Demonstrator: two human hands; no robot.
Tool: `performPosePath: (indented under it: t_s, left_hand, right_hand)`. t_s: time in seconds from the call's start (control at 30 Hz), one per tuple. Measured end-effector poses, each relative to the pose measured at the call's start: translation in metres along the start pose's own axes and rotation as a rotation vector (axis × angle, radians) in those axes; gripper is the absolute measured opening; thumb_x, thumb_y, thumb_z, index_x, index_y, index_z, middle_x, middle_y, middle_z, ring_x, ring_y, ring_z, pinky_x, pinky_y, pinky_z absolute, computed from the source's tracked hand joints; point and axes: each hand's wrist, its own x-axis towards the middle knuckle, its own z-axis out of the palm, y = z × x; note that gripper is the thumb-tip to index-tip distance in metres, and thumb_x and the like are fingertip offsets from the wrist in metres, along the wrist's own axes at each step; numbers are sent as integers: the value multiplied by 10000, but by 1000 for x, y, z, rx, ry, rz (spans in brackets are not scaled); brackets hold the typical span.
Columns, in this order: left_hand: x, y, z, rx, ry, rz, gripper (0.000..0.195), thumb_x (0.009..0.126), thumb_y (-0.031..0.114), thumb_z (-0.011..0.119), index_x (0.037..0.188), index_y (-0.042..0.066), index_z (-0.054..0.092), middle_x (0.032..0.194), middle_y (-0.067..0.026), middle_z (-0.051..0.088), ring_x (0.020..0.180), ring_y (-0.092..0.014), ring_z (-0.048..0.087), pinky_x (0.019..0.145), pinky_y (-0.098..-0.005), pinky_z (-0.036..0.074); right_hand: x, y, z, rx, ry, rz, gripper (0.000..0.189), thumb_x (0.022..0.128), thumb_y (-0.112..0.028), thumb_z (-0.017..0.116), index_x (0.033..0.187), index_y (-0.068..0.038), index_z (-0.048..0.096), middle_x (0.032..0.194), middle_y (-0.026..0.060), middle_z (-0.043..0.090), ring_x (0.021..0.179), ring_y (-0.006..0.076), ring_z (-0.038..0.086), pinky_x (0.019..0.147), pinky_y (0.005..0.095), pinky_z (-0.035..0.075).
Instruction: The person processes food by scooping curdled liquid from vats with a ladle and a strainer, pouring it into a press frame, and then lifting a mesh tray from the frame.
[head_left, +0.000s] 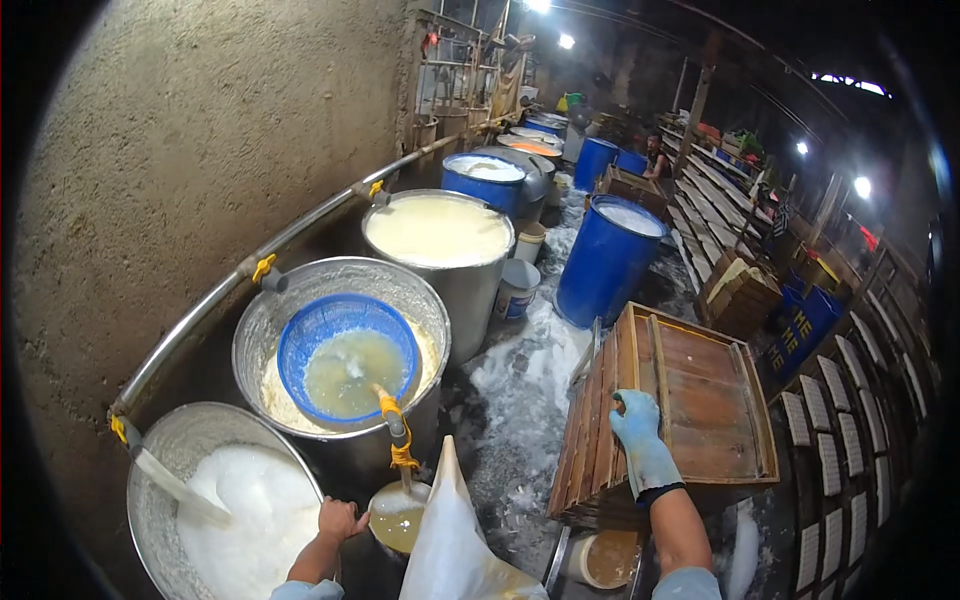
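Note:
My bare left hand (341, 519) grips the rim of a metal vat (150, 517), its thumb pointing right. White foam (244, 510) covers the vat's contents, and liquid pours in from a valve (124, 431) on the wall pipe. My right hand (639, 420), in a light blue rubber glove, curls over the near left edge of a stack of wooden trays (705, 405). Between my hands rises a white pointed sheet, seemingly an apron (457, 540). Just right of my left hand, a hose with yellow ties (400, 435) hangs into a container of yellowish liquid (401, 517).
A blue strainer (289, 337) with cloudy liquid sits inside a second vat (255, 337). Behind it stands a vat of creamy liquid (439, 229). Blue barrels (607, 262) and buckets (517, 289) line the wet, foamy floor (525, 375). White slabs (829, 465) fill racks at right; a person (658, 161) is farther back.

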Motion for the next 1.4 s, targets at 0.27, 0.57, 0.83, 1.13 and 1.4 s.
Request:
performPosePath:
  t_s: [0.27,0.57,0.83,1.13,1.4]
  left_hand:
    - [2,-4,5,6,9,24,664,946,691,522,833,102,807,758,-154,758,751,-295,736,884,-437,477]
    - [3,-6,3,-3,-35,17,663,953,691,520,848,102,806,769,-152,763,758,-284,742,884,-435,476]
    - [2,-1,0,18,-13,24,593,961,643,541,860,126,813,763,-133,758,749,-285,730,882,-444,470]
    - [1,0,-8,6,-30,16,609,952,652,546,879,109,813,822,-155,774,812,-277,746,889,-415,467]
    - [2,-6,5,-13,94,58,581,928,627,591,774,111,812,674,-143,727,670,-312,715,844,-447,503]
  right_hand:
    - [2,-8,-8,-29,-62,35,344,809,-201,792,1150,-164,768,1134,78,758,1142,326,675,1010,469,528]
    - [2,-4,-4,-16,-30,-1,360,792,-212,799,1147,-173,758,1144,66,752,1144,322,664,1005,473,514]
    - [0,5,5,21,2,-10,336,780,-188,794,1112,-140,764,1124,104,751,1128,334,666,1000,482,514]
    - [2,0,0,-5,-28,9,335,782,-173,799,1113,-140,763,1087,99,752,1103,334,675,992,478,522]
    - [1,-3,-2,28,3,6,334,778,-183,804,1108,-155,762,1110,75,753,1125,316,669,1005,463,517]
